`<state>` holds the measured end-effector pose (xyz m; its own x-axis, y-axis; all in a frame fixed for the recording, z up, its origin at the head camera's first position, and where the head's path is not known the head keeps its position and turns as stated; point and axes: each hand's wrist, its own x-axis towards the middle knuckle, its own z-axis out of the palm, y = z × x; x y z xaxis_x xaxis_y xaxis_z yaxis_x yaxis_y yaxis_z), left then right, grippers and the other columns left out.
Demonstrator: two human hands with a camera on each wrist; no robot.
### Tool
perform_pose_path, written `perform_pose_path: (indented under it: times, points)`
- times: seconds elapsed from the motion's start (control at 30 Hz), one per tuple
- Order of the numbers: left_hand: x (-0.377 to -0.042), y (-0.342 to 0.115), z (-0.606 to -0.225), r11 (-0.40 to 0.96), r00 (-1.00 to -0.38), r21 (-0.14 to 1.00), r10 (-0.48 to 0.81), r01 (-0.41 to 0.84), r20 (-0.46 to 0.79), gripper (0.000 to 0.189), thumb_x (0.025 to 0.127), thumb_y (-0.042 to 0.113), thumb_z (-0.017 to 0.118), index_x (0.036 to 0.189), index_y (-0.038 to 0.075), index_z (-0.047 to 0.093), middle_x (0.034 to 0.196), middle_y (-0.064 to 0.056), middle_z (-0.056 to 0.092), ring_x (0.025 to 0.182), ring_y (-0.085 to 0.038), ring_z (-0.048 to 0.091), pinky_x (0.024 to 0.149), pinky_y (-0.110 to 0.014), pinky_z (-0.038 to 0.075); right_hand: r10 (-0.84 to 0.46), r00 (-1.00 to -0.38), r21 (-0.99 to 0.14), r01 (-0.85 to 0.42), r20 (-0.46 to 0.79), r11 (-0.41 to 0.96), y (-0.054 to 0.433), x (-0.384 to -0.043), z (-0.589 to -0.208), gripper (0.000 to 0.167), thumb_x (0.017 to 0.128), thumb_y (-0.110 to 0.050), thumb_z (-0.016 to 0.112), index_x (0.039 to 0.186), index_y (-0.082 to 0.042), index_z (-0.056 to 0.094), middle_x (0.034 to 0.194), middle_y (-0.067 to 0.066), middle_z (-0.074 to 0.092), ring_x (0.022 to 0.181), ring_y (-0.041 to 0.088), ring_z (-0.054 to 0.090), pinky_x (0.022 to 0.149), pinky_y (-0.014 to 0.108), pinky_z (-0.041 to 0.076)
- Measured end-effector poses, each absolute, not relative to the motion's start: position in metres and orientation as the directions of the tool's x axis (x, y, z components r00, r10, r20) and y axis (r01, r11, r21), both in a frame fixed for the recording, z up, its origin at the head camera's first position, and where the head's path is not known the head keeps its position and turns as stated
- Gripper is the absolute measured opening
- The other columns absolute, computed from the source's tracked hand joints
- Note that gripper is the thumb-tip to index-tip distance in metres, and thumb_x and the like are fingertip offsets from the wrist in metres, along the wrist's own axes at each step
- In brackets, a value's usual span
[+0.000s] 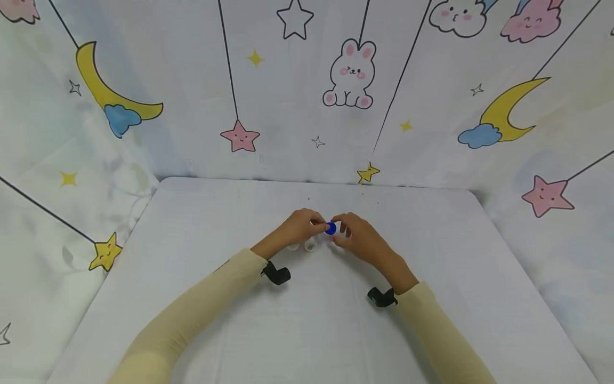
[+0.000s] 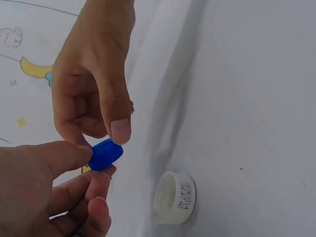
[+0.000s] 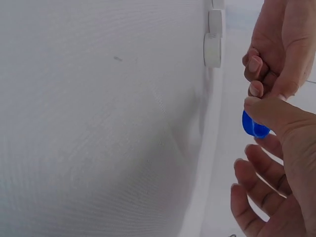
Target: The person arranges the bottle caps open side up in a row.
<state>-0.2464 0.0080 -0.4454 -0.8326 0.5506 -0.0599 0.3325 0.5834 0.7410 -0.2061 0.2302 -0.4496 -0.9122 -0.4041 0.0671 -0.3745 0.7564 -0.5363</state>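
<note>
A small blue bottle cap is held above the table between both hands. My left hand pinches it between thumb and fingers; in the left wrist view the thumb presses on one edge of the blue cap. Coming from the other side, my right hand has its thumb and index finger at opposite edges of the cap. In the right wrist view the right thumb partly covers the blue cap, and the other right fingers are spread apart. Beneath the left hand, a white bottle cap with printed characters lies on the table.
White caps stand in a row on the white tabletop; in the head view another white cap is partly hidden by the left hand. A printed cloth backdrop rises behind the table. Dark cameras sit at the wrists.
</note>
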Motion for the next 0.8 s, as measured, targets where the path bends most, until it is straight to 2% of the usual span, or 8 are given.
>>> perform_pose_path:
  times: [0.2, 0.37, 0.47, 0.63, 0.73, 0.8]
  points:
    - [-0.248, 0.006, -0.444, 0.581, -0.829, 0.776, 0.540, 0.243, -0.145, 0.034, 0.108, 0.033, 0.061, 0.121, 0.006, 0.078, 0.117, -0.006, 0.076, 0.102, -0.017, 0.066, 0.091, -0.035, 0.055, -0.420, -0.901, -0.522, -0.412, 0.111, 0.747, 0.230, -0.205, -0.449, 0.038, 0.098, -0.023, 0.077, 0.132, -0.011, 0.067, 0.108, 0.003, 0.065, 0.093, 0.019, 0.060, 0.076, 0.033, 0.053]
    - [-0.245, 0.006, -0.444, 0.584, -0.827, 0.778, 0.539, 0.232, -0.158, 0.033, 0.108, 0.031, 0.061, 0.122, 0.005, 0.076, 0.116, -0.007, 0.075, 0.104, -0.018, 0.066, 0.093, -0.036, 0.055, -0.415, -0.905, -0.528, -0.401, 0.099, 0.749, 0.230, -0.204, -0.449, 0.035, 0.098, -0.023, 0.077, 0.130, -0.010, 0.069, 0.104, 0.002, 0.063, 0.093, 0.018, 0.059, 0.076, 0.033, 0.053]
    - [-0.245, 0.006, -0.448, 0.578, -0.828, 0.774, 0.545, 0.257, -0.133, 0.030, 0.107, 0.029, 0.063, 0.122, 0.005, 0.075, 0.110, -0.005, 0.073, 0.100, -0.018, 0.065, 0.087, -0.033, 0.054, -0.412, -0.907, -0.541, -0.388, 0.084, 0.746, 0.230, -0.203, -0.449, 0.034, 0.097, -0.022, 0.078, 0.128, -0.010, 0.070, 0.102, 0.001, 0.063, 0.093, 0.019, 0.059, 0.076, 0.033, 0.052]
    - [-0.243, 0.008, -0.453, 0.583, -0.827, 0.741, 0.559, 0.334, -0.067, 0.025, 0.104, 0.023, 0.068, 0.124, 0.008, 0.073, 0.103, -0.004, 0.067, 0.089, -0.016, 0.058, 0.074, -0.027, 0.047, -0.417, -0.907, -0.540, -0.377, 0.052, 0.753, 0.229, -0.203, -0.447, 0.034, 0.097, -0.024, 0.077, 0.128, -0.011, 0.071, 0.101, 0.001, 0.064, 0.092, 0.019, 0.059, 0.077, 0.033, 0.052]
    - [-0.239, 0.009, -0.452, 0.606, -0.818, 0.688, 0.574, 0.399, -0.031, 0.025, 0.103, 0.022, 0.071, 0.124, 0.009, 0.073, 0.105, -0.004, 0.066, 0.090, -0.016, 0.058, 0.076, -0.028, 0.048, -0.423, -0.905, -0.532, -0.377, 0.038, 0.759, 0.229, -0.203, -0.446, 0.034, 0.097, -0.024, 0.077, 0.128, -0.010, 0.071, 0.099, 0.001, 0.064, 0.090, 0.018, 0.058, 0.076, 0.032, 0.052]
    - [-0.235, 0.009, -0.449, 0.625, -0.811, 0.646, 0.585, 0.438, -0.016, 0.026, 0.103, 0.023, 0.071, 0.124, 0.010, 0.074, 0.108, -0.005, 0.066, 0.093, -0.017, 0.060, 0.083, -0.032, 0.049, -0.428, -0.903, -0.527, -0.379, 0.033, 0.760, 0.229, -0.202, -0.447, 0.034, 0.097, -0.024, 0.077, 0.127, -0.009, 0.072, 0.097, 0.001, 0.063, 0.088, 0.017, 0.058, 0.074, 0.032, 0.051]
